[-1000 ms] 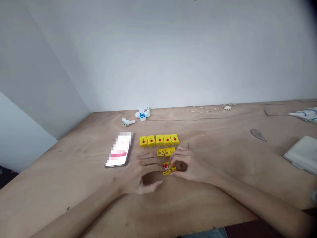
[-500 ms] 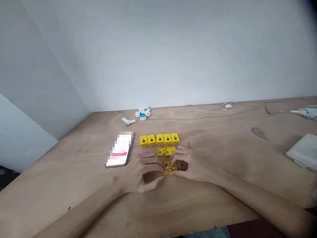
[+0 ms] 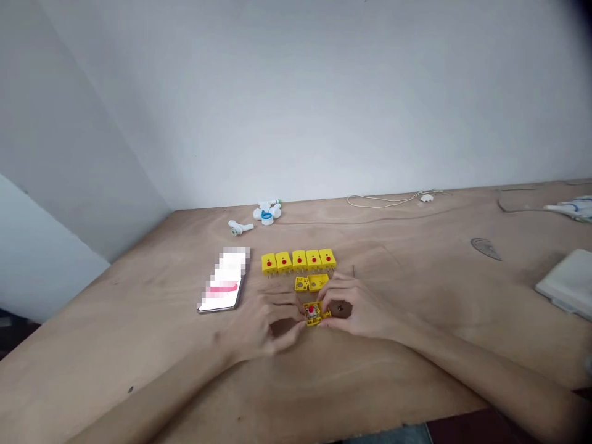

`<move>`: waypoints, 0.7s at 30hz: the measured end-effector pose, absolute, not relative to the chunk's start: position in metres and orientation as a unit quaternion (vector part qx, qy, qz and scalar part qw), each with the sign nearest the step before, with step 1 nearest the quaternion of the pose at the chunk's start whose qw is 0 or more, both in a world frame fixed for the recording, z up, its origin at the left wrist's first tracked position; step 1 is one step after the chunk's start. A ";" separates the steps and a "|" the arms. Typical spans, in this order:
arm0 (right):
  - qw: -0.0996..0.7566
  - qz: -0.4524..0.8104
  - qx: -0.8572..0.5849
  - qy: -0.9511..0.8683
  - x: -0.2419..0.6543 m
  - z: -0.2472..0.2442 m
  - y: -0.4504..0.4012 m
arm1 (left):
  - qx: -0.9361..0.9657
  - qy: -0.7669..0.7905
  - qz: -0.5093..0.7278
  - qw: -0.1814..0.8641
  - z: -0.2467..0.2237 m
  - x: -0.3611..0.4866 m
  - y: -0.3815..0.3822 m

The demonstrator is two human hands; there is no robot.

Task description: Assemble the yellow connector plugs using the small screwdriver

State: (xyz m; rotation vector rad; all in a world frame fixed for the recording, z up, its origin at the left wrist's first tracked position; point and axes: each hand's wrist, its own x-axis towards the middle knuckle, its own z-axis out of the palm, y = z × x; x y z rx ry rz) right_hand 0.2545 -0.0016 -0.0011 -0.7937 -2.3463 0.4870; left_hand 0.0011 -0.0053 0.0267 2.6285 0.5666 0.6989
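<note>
An opened yellow plug housing with a red button and small metal parts inside lies in front of me on the table. My left hand grips its left edge between curled fingers and thumb. At the right edge, my right hand pinches the same housing between thumb and fingers. Two yellow cover pieces lie just behind: a small cover and a larger cover, whose right end my right fingers partly hide. Tiny dark metal pieces show through the loop of my right hand.
Several closed yellow plugs with red buttons stand in a row farther back. A phone lies left of them. Beyond are white plastic fittings, a thin cable and a white case on the wooden table.
My left thumb has moved up and right, closing in on the housing's lower left corner. My right hand keeps nearly the same grip.
</note>
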 end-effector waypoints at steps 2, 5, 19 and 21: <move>0.301 0.170 -0.301 -0.889 0.255 -0.001 -0.001 | 0.934 0.200 0.245 0.166 0.026 0.001 -0.006; 0.299 0.157 -0.302 -0.892 0.256 0.000 0.001 | 0.937 0.196 0.250 0.148 0.023 0.000 -0.004; 0.323 0.149 -0.267 -0.896 0.262 0.005 0.003 | 0.910 0.278 0.283 0.122 0.022 -0.005 -0.002; 0.324 0.152 -0.269 -0.894 0.261 0.005 0.003 | 0.899 0.331 0.261 0.113 0.019 -0.006 0.003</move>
